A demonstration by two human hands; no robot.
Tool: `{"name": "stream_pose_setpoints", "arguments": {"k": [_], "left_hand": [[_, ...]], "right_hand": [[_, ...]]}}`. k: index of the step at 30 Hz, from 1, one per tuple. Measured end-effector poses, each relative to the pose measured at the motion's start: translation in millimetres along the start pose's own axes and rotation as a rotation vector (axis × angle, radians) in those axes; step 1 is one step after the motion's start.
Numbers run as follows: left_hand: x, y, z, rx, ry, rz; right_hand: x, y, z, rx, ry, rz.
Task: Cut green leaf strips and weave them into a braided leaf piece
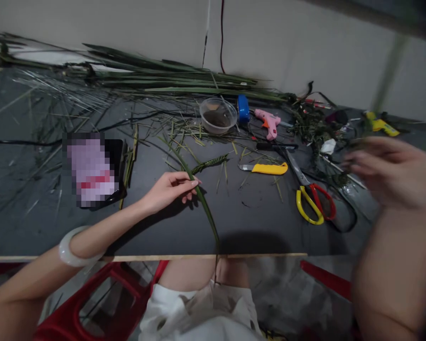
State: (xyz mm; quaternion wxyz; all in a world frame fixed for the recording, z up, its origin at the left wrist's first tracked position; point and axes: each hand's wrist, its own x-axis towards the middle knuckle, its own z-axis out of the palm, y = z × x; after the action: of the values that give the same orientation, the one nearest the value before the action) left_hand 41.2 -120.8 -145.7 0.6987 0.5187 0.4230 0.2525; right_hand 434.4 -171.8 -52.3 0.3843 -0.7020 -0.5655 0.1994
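Observation:
Between the thumb and fingers of my left hand (179, 188) is a long green leaf strip (208, 213), which runs down past the table's front edge. Just beyond those fingers lies a braided green piece (211, 163). My right hand (394, 173) is raised at the right, blurred by motion, its fingers bent; a blurred green strip (390, 71) shows above it, and whether the fingers hold it cannot be made out. A yellow-handled cutter (270, 168) and scissors with yellow and red handles (309, 203) lie between the hands.
A clear plastic bowl (218, 118), a blue roll (243, 109) and a pink glue gun (269, 124) stand farther back. Long leaves (156, 78) line the wall. A pixelated phone-like object (94, 170) lies left. Cut scraps are scattered about. Red chairs (120, 279) are below.

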Motion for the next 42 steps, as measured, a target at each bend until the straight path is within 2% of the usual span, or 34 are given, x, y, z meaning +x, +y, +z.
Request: {"name": "stream_pose_setpoints", "arguments": {"k": [1, 2, 4, 5, 6, 8, 11, 13, 18, 21, 23, 27, 30, 35, 40, 42], "left_hand": [[-1, 0, 3.4, -0.013, 0.004, -0.022], [-2, 1, 7.0, -0.032, 0.008, -0.050], [-6, -1, 13.9, -0.101, 0.022, -0.121], [-9, -2, 17.0, -0.143, 0.030, -0.157], [-12, -4, 19.6, -0.182, 0.036, -0.190], [-20, -8, 24.0, -0.237, 0.039, -0.239], [-31, -11, 31.1, -0.292, 0.036, -0.298], [-37, -11, 37.7, -0.332, 0.025, -0.323], [-41, -7, 53.9, -0.323, -0.019, -0.243], [-37, -9, 55.1, -0.252, -0.005, -0.221], [-34, -12, 53.0, -0.214, 0.025, -0.192], [-31, -16, 48.6, -0.169, 0.101, -0.139], [-32, -15, 47.9, -0.127, 0.122, -0.123], [-34, -12, 49.8, -0.097, 0.101, -0.082], [-38, -13, 50.3, -0.020, 0.132, -0.042], [-37, -13, 48.0, -0.052, 0.151, -0.055]], "right_hand": [[1, -6, 28, 0.133, -0.130, 0.058], [1, -13, 55, 0.169, -0.318, 0.088], [-3, -25, 101, 0.178, -0.647, 0.095], [-6, -28, 119, 0.161, -0.765, 0.079], [-9, -28, 134, 0.142, -0.865, 0.061], [-16, -23, 153, 0.065, -0.947, 0.030], [-22, -13, 164, -0.008, -0.923, 0.002], [-26, -13, 167, 0.081, -0.927, 0.046], [-47, -31, 171, 0.489, -0.969, 0.335], [-65, -40, 173, 0.644, -0.952, 0.512], [-77, -43, 176, 0.697, -0.894, 0.579], [-99, -47, 187, 0.771, -0.718, 0.581], [-114, -55, 195, 0.831, -0.663, 0.592], [-130, -62, 201, 0.837, -0.735, 0.598], [-136, -63, 199, 0.822, -0.776, 0.577], [-138, -65, 196, 0.800, -0.777, 0.590]]}}
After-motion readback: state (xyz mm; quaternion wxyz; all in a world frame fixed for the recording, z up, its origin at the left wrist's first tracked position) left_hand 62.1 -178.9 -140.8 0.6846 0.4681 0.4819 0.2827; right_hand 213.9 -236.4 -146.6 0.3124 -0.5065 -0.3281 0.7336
